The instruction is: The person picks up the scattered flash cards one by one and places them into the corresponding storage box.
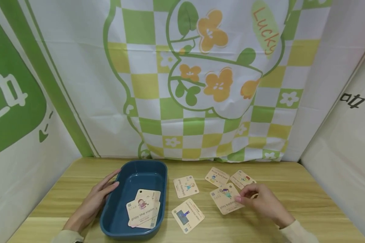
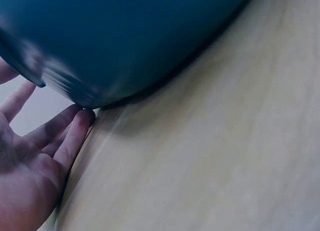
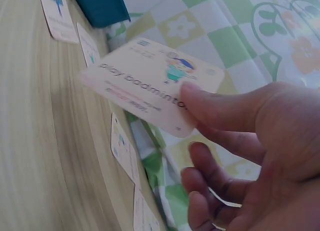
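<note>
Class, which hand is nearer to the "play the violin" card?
Left. The left hand touches the left of the blue tray, close to the "play the violin" card inside; the right hand is well to the right, pinching the "play badminton" card.

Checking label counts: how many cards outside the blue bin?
5: badminton card in the right hand, two cards beyond it, football card and another card beside the bin. More may hide underneath.

A pale wood-grained surface [image 1: 307,202] carries a dark-blue rectangular tub [image 1: 121,202] with rounded corners. Just to its right lie a "play football" card [image 1: 186,186] and, nearer the viewer, a card with a blue picture [image 1: 188,216]. Farther right, two illustrated cards [image 1: 217,177] rest close together, their lettering hard to read.
</note>
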Tool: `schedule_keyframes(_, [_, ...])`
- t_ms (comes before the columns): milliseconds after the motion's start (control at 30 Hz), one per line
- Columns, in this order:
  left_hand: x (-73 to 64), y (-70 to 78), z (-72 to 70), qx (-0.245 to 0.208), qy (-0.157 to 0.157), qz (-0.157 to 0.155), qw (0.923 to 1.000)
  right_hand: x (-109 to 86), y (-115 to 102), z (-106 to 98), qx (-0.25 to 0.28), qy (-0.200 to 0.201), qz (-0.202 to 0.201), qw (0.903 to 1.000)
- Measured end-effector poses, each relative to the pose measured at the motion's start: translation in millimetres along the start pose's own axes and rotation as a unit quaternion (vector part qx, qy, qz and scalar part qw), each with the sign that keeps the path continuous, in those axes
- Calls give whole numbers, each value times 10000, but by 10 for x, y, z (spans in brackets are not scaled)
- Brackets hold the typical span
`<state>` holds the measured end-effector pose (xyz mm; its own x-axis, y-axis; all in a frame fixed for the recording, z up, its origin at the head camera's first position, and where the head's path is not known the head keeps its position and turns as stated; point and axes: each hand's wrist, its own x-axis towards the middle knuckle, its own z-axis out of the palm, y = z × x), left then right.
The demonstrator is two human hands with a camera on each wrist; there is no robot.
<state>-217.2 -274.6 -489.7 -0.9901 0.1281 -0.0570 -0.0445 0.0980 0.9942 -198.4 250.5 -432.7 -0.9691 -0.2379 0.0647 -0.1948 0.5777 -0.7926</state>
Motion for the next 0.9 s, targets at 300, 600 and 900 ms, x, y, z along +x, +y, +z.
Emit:
schedule_keyframes(300, [14,15,33,-12,15,104,9999,35,-189,114,466,650,54,9968])
schedule_keyframes(600, [4,2,36,-104,42,38,9999,188,-521,355,1088,483,-237,9926])
schedule_keyframes(900, [-8,19,20,-63,84,-26,9999,368,-780,700,1395,275,-659,9876])
